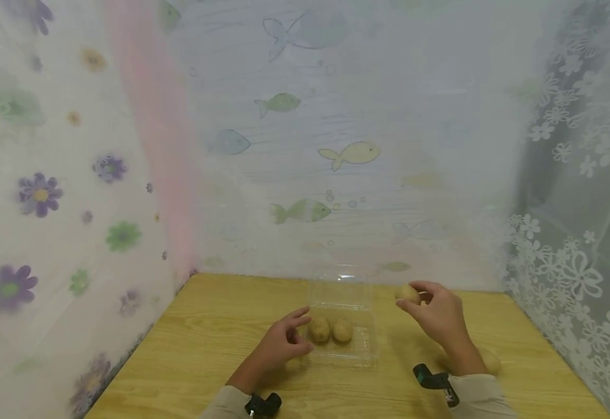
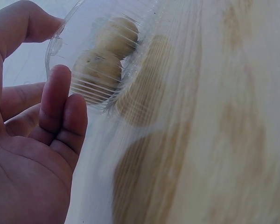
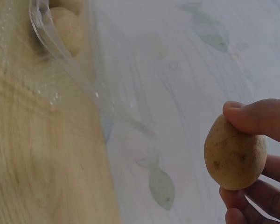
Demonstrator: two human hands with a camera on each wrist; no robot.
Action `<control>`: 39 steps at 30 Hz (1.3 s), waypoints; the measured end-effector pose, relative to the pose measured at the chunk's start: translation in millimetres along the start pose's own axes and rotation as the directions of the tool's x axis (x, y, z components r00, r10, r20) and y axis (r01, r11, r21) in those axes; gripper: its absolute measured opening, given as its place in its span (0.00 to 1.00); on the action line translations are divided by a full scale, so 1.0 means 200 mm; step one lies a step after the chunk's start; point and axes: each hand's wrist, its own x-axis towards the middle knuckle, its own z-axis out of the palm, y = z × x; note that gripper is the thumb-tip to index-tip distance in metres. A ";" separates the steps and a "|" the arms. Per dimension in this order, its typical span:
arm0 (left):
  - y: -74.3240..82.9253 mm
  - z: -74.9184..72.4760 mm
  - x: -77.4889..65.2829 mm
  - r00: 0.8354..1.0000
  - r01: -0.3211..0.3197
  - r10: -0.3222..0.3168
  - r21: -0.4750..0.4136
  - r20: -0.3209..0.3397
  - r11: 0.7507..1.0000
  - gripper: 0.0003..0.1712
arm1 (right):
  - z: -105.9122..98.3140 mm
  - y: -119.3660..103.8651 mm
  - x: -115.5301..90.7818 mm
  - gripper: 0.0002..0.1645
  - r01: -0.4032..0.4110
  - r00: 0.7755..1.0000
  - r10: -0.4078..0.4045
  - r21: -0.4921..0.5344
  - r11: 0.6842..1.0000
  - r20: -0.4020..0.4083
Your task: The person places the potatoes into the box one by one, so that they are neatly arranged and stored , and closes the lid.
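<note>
In the head view, my right hand (image 1: pixel 441 314) grips a potato (image 1: pixel 408 294) above the table, right of a clear plastic container (image 1: pixel 364 349). Thumb and fingertips pinch this small brown-spotted potato (image 3: pixel 235 153) in the right wrist view. Two potatoes (image 1: pixel 342 330) lie side by side inside the container, whose hinged lid (image 1: pixel 338 290) stands raised at the back. My left hand (image 1: pixel 281 344) is at the container's left edge, fingers loosely bent with a gap between thumb and forefinger. A fingertip touches the clear rim (image 2: pixel 51 51) in the left wrist view.
Another potato (image 1: pixel 489 361) lies on the wood-grain table (image 1: pixel 189 349), partly hidden behind my right wrist. A fish-patterned curtain (image 1: pixel 430 116) hangs along the table's back edge. Flower-patterned sheets (image 1: pixel 64 244) hang on the left and right sides.
</note>
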 end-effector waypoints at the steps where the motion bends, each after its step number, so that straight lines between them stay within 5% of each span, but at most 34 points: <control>1: 0.00 0.00 0.00 1.000 -0.001 0.001 0.002 -0.002 1.000 0.40 | 0.01 0.00 0.00 0.39 0.006 1.000 -0.006 0.001 1.000 0.006; 39: -0.06 -0.05 0.03 1.000 0.003 -0.002 -0.049 0.024 0.999 0.40 | 0.33 -0.13 -0.02 0.30 0.045 0.994 -0.048 0.029 0.999 0.098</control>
